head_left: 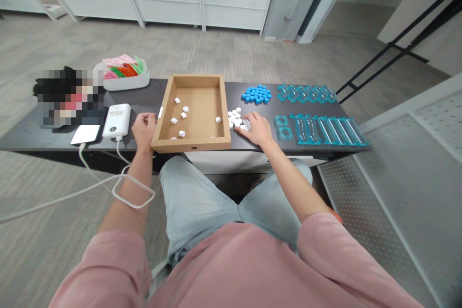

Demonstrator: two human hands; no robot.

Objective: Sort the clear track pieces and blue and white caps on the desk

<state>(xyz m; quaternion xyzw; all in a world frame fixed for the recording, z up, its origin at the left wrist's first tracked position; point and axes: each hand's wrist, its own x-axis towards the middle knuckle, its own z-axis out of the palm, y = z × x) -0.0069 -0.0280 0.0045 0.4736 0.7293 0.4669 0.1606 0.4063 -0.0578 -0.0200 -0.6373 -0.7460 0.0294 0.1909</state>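
My left hand [143,130] rests on the dark tabletop, its fingers curled in a loose fist beside the left wall of a shallow cardboard box [195,146]. Nothing shows in it. Several small white faceted pieces [184,115] lie scattered inside the box. To the right of the box my right hand [257,129] reaches palm down, fingers stretched and spread over a cluster of similar white pieces [236,116]. Its fingertips touch the cluster's right side and hide part of it. A heap of blue pieces [257,94] sits just beyond this hand.
Teal clear plastic parts stand in rows at right: curved ones [306,93], square ones [283,128] and long ones [339,131]. At left are a white power bank [117,121] with a cable [133,202] over my left forearm, and a white bin [126,83] of colourful strands.
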